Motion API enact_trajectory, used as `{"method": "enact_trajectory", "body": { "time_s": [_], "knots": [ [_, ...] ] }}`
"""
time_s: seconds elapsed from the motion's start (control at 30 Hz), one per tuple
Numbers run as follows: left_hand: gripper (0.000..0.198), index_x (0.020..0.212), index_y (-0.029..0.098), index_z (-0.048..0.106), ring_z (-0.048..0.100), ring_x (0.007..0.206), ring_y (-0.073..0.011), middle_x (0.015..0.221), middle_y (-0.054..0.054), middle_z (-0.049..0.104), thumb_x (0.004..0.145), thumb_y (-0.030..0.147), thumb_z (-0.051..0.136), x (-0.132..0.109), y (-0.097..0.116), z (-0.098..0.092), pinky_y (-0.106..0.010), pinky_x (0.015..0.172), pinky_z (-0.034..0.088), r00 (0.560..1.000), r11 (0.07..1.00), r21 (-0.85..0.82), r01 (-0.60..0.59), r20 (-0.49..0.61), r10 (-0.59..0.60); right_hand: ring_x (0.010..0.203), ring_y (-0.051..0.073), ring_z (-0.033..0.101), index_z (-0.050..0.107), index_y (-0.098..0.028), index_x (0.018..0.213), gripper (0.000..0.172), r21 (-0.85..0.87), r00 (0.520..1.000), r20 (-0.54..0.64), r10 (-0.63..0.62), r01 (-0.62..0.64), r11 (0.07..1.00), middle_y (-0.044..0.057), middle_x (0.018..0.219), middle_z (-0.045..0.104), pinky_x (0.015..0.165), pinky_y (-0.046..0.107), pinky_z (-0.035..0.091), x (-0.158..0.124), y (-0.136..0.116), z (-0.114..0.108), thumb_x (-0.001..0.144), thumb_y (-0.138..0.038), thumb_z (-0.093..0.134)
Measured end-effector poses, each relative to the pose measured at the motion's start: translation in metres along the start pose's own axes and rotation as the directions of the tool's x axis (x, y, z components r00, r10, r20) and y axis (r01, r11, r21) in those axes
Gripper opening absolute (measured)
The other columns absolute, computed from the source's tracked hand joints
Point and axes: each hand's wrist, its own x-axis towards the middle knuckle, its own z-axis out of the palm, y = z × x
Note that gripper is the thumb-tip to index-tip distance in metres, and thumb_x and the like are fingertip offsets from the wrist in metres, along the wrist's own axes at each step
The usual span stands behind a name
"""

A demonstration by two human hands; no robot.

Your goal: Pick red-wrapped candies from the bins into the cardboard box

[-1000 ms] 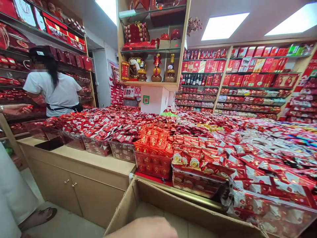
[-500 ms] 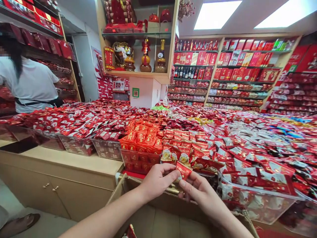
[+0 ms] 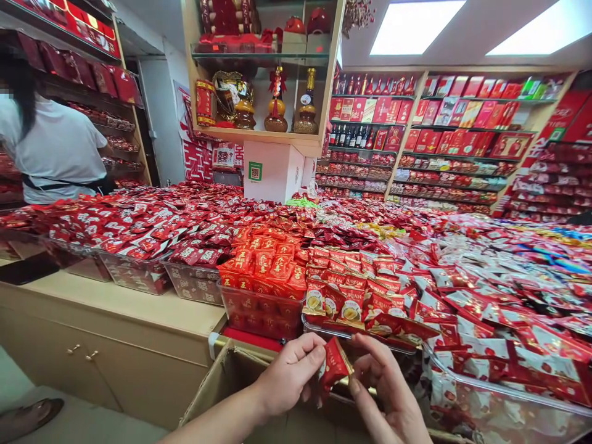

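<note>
A small red candy packet (image 3: 333, 365) is pinched between both my hands, low in the middle of the view. My left hand (image 3: 289, 373) grips its left side with thumb and fingers closed. My right hand (image 3: 386, 391) holds its right side, fingers curled round it. The packet hangs above an open cardboard box (image 3: 219, 385) at the counter's edge. Just behind it stands a clear bin (image 3: 324, 325) heaped with red durian candy packets (image 3: 351, 296).
Clear bins of red and orange packets (image 3: 268, 262) cover the long counter (image 3: 139, 305). A person in a white shirt (image 3: 50, 154) stands at the far left. Wall shelves of red boxes (image 3: 457, 123) fill the back. A sandalled foot (image 3: 28, 416) shows bottom left.
My view has dropped a little. Both hands have lowered the packet and turned it from facing me to edge-on and tilted.
</note>
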Motion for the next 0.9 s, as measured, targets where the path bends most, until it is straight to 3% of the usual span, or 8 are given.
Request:
{"method": "enact_trajectory", "body": {
  "time_s": [0.07,0.17,0.3,0.4,0.5,0.63,0.73,0.9],
  "knots": [
    [0.042,0.072,0.015,0.048,0.033,0.037,-0.0032,0.051,0.006,0.045,0.071,0.057,0.052,-0.001,-0.002,0.0,-0.015,0.035,0.025,0.996,0.998,0.004,0.057,0.07,-0.057,0.102,0.02,0.053,0.037,-0.022,0.126,0.042,-0.062,0.992,0.073,-0.1,0.104,0.993,0.013,0.116,0.05,0.08,0.027,0.048,0.0,-0.004,-0.002,0.084,-0.018,0.043],
    [0.044,0.066,0.015,0.044,0.031,0.039,-0.0034,0.05,0.008,0.039,0.069,0.059,0.053,-0.002,-0.005,0.0,-0.015,0.038,0.026,0.989,0.996,0.065,0.061,0.132,-0.07,0.117,0.02,0.042,0.051,-0.025,0.111,0.032,-0.096,0.966,0.175,-0.189,0.208,0.973,0.009,0.127,0.044,0.092,0.027,0.041,0.001,-0.004,-0.003,0.083,-0.013,0.042],
    [0.044,0.068,0.016,0.045,0.041,0.042,-0.0071,0.053,0.005,0.044,0.073,0.06,0.045,-0.005,-0.007,0.0,-0.017,0.039,0.031,0.977,0.988,0.111,0.11,0.172,-0.128,0.102,0.014,0.055,0.054,-0.024,0.096,0.02,-0.076,0.952,0.185,-0.244,0.261,0.962,0.007,0.11,0.058,0.085,0.018,0.044,0.001,-0.002,-0.005,0.083,-0.012,0.045],
    [0.038,0.083,0.015,0.053,0.048,0.049,-0.0098,0.059,0.002,0.051,0.082,0.05,0.038,-0.008,-0.003,-0.004,-0.02,0.044,0.037,0.997,0.957,0.287,0.035,0.06,-0.054,0.088,0.013,0.06,0.052,-0.022,0.096,0.018,-0.09,0.945,0.211,-0.251,0.275,0.957,0.005,0.094,0.063,0.076,0.017,0.048,0.002,-0.005,-0.01,0.082,-0.011,0.047],
    [0.022,0.088,0.016,0.057,0.052,0.062,-0.0117,0.069,0.0,0.055,0.085,0.033,0.043,-0.007,0.003,-0.013,-0.023,0.06,0.043,0.961,0.827,0.546,-0.136,-0.129,0.244,0.075,0.012,0.061,0.052,-0.022,0.096,0.017,-0.128,0.965,0.199,-0.17,0.197,0.972,0.002,0.082,0.063,0.068,0.016,0.048,0.003,-0.009,-0.015,0.083,-0.013,0.048],
    [0.022,0.098,0.018,0.057,0.053,0.089,-0.0166,0.093,-0.006,0.056,0.084,0.019,0.041,0.005,0.007,-0.026,-0.029,0.082,0.043,0.832,0.531,0.789,-0.308,-0.048,0.553,0.071,0.012,0.06,0.054,-0.022,0.093,0.012,-0.135,0.984,0.152,-0.094,0.115,0.984,0.001,0.08,0.062,0.065,0.017,0.047,0.002,-0.009,-0.017,0.083,-0.016,0.049],
    [0.027,0.106,0.018,0.055,0.051,0.095,-0.0172,0.101,-0.007,0.052,0.085,0.016,0.038,0.016,0.007,-0.031,-0.031,0.086,0.043,0.808,0.358,0.88,-0.314,0.05,0.587,0.071,0.013,0.06,0.056,-0.021,0.091,0.01,-0.142,0.98,0.196,-0.045,0.074,0.987,0.001,0.079,0.063,0.064,0.018,0.047,0.0,-0.008,-0.015,0.084,-0.019,0.049],
    [0.027,0.108,0.018,0.054,0.054,0.09,-0.0168,0.098,-0.006,0.054,0.087,0.019,0.037,0.024,0.009,-0.03,-0.029,0.082,0.046,0.843,0.215,0.948,-0.233,0.087,0.531,0.071,0.015,0.06,0.056,-0.021,0.091,0.011,-0.16,0.957,0.288,-0.021,0.07,0.985,0.003,0.079,0.064,0.064,0.02,0.047,-0.003,-0.005,-0.01,0.085,-0.021,0.047]
  ]
}}
